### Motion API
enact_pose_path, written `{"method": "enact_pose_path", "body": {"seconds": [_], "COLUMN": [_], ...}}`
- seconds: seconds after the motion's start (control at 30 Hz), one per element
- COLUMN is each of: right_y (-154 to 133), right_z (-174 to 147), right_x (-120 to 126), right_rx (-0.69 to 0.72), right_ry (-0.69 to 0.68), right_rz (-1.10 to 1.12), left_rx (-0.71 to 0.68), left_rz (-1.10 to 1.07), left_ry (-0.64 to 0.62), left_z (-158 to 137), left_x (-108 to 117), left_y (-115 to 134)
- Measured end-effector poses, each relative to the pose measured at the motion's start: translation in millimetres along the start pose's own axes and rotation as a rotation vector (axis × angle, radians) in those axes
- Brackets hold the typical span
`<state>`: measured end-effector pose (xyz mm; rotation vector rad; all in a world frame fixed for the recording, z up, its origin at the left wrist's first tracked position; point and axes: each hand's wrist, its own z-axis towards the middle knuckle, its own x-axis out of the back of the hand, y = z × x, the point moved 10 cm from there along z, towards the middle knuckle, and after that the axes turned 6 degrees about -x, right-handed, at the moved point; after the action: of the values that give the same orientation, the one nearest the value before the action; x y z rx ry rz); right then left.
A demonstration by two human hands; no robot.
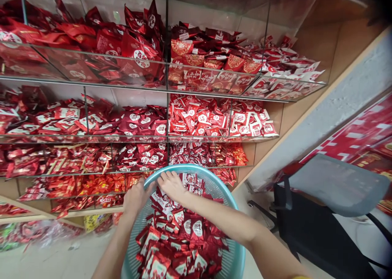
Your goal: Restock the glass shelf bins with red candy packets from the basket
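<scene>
My left hand (pixel 134 198) at basket rim (pixel 190 167), probably steadying it; right hand (pixel 173 186) just inside, near red packets (pixel 196 229); can't tell either grip.

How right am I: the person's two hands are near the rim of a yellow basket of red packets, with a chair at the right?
The basket is light blue-green, not yellow, as the head view shows. The rest holds: left hand and right hand near its rim, red packets inside, a chair at the right.
</scene>
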<state>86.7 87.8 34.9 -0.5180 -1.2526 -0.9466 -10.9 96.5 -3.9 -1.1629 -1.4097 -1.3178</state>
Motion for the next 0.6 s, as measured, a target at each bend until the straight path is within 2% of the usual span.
{"method": "enact_pose_path", "body": {"seconds": [0.33, 0.6], "right_y": [41, 64], "right_z": [-30, -26], "right_x": [16, 13], "right_rx": [-0.104, -0.148], "right_ry": [-0.013, -0.019], "right_rz": [0.178, 0.143], "left_rx": [0.003, 0.01], "left_rz": [0.028, 0.019], "left_ry": [0.027, 0.016], "left_z": [0, -1], "left_x": [2, 2], "left_y": [0, 0]}}
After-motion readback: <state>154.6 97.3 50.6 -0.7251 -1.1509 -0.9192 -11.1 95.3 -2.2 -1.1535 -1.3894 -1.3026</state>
